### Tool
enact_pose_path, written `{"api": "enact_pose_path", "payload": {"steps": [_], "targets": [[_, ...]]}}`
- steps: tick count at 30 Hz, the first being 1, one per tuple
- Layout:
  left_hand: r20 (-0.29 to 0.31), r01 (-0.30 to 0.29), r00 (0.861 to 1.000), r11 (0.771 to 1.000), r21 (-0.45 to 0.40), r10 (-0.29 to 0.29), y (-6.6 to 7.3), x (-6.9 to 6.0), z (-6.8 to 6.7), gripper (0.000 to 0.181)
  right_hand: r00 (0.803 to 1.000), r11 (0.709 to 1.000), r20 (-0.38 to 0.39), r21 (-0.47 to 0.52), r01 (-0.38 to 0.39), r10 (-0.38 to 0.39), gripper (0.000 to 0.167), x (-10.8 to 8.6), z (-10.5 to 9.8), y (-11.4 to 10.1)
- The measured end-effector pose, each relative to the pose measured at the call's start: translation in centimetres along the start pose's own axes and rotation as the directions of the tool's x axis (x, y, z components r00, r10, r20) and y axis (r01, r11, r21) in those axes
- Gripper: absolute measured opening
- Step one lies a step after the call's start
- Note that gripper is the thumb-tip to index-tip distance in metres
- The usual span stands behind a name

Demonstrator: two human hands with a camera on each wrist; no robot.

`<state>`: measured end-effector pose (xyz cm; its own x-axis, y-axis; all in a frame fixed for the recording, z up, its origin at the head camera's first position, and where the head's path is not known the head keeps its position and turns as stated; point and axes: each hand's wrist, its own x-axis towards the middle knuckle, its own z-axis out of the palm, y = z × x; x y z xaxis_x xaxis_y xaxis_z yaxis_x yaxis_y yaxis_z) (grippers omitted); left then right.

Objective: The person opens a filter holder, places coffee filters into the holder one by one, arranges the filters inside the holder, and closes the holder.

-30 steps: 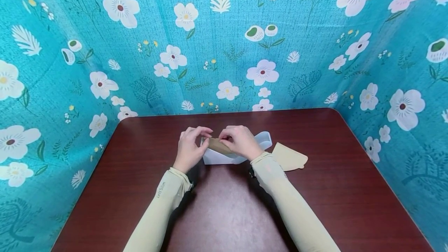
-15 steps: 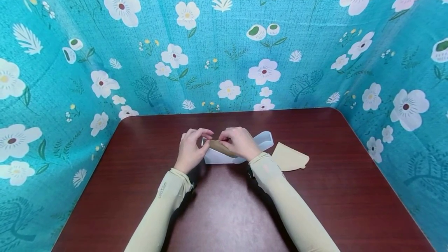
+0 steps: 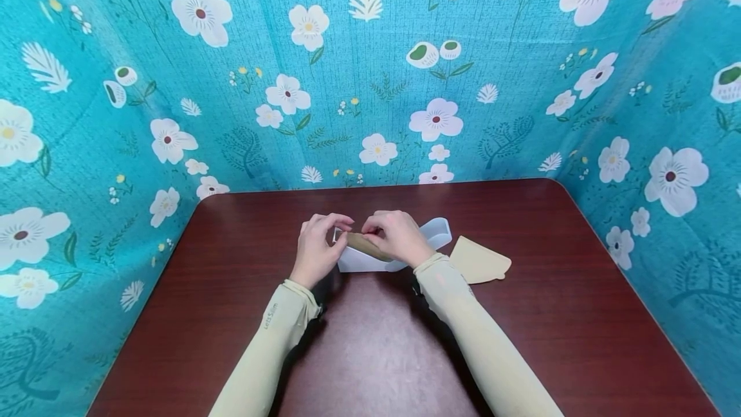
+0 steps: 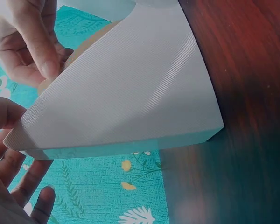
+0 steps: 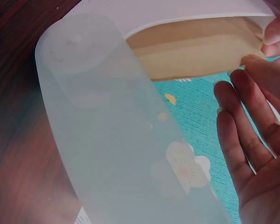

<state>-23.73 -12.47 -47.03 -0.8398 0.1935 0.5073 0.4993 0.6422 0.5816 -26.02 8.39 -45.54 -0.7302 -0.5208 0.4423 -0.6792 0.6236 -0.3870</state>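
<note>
A white ridged holder (image 4: 116,88) stands on the table, with tan paper sheets (image 5: 191,46) inside its open top. My left hand (image 3: 316,246) grips the holder's upper left corner, thumb on the near side, the other fingers behind. With thumb and index finger, my right hand (image 3: 399,235) pinches the top edge of the tan paper; its other fingers are extended in the right wrist view. A translucent lid (image 5: 116,121) swings out from the holder's right end, past my right hand.
A separate cream paper piece (image 3: 479,260) lies flat on the dark red table (image 3: 370,340), right of the holder and beside my right sleeve. Blue floral cloth (image 3: 370,82) hangs behind the table and at both sides.
The tan paper between my hands sits lower and shows a narrower strip than a second ago. Both hands have kept nearly the same place.
</note>
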Motion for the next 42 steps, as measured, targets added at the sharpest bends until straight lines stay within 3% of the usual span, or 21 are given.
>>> {"api": "enact_pose_path", "payload": {"steps": [8,14,18,22,27,31,33,36,39,42], "targets": [[-0.034,-0.048,0.998,0.999,-0.017,0.047,0.9,0.0,0.0,0.022,0.999,1.000,-0.049,0.013,0.019,-0.018,0.004,-0.7,-2.5,-0.4],[-0.060,-0.147,0.987,0.989,-0.018,0.146,2.5,0.1,0.3,0.023,0.995,1.000,-0.104,-0.004,-0.001,0.000,0.008,-1.9,-6.8,-0.1],[-0.049,-0.242,0.970,0.969,-0.044,0.239,4.2,0.0,0.7,0.024,0.984,0.998,-0.164,0.003,-0.064,0.064,0.010,-3.5,-9.7,1.5],[0.010,-0.359,0.932,0.930,-0.081,0.361,5.9,-0.4,1.7,0.026,0.966,0.988,-0.207,0.015,-0.156,0.156,0.011,-5.4,-11.8,3.6],[0.128,-0.490,0.857,0.866,-0.096,0.499,7.6,-1.3,3.7,0.030,0.937,0.964,-0.227,0.037,-0.264,0.266,0.014,-7.9,-13.0,5.6],[0.215,-0.556,0.801,0.828,-0.079,0.558,8.6,-1.9,5.4,0.036,0.916,0.941,-0.219,0.058,-0.333,0.337,0.013,-9.3,-12.8,6.9],[0.272,-0.566,0.781,0.821,-0.076,0.563,9.0,-2.2,6.2,0.037,0.907,0.929,-0.203,0.059,-0.366,0.370,0.013,-9.9,-12.4,7.6],[0.377,-0.550,0.756,0.832,-0.075,0.535,9.2,-2.4,7.4,0.038,0.895,0.909,-0.164,0.052,-0.413,0.415,0.014,-10.5,-11.9,8.7],[0.493,-0.515,0.735,0.856,-0.041,0.466,9.2,-2.4,8.6,0.040,0.879,0.885,-0.108,0.038,-0.464,0.465,0.015,-11.0,-11.4,9.9],[0.608,-0.494,0.693,0.869,0.008,0.388,9.0,-2.3,9.6,0.046,0.861,0.862,-0.040,0.022,-0.506,0.507,0.017,-11.6,-10.9,10.9]]}}
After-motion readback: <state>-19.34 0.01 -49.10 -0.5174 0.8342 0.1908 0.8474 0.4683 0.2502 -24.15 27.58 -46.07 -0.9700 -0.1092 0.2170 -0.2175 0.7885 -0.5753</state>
